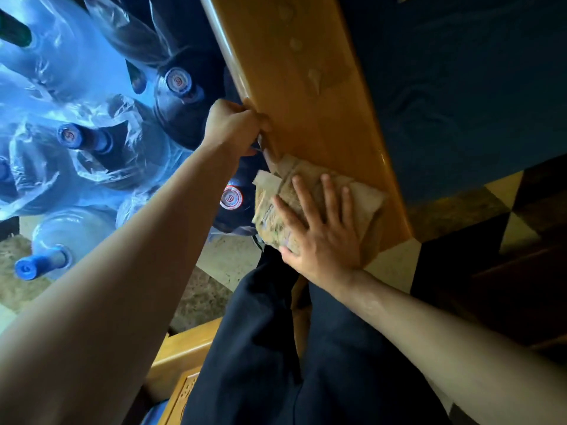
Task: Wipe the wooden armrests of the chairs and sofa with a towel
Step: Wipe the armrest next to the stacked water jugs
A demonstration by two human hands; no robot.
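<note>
A broad, glossy wooden armrest [310, 96] runs from the top centre down to the lower right. Wet smears show on its upper part. A folded beige towel [365, 200] lies on the near end of the armrest. My right hand [319, 228] presses flat on the towel, fingers spread and pointing up the armrest. My left hand [234, 127] grips the armrest's left edge just above the towel, thumb on top and fingers curled under.
Several large blue water jugs [181, 96], some in clear plastic wrap, crowd the floor left of the armrest. A dark blue cushion [466, 87] fills the right. My dark trousers [291, 348] and a carved wooden frame [181, 357] are below.
</note>
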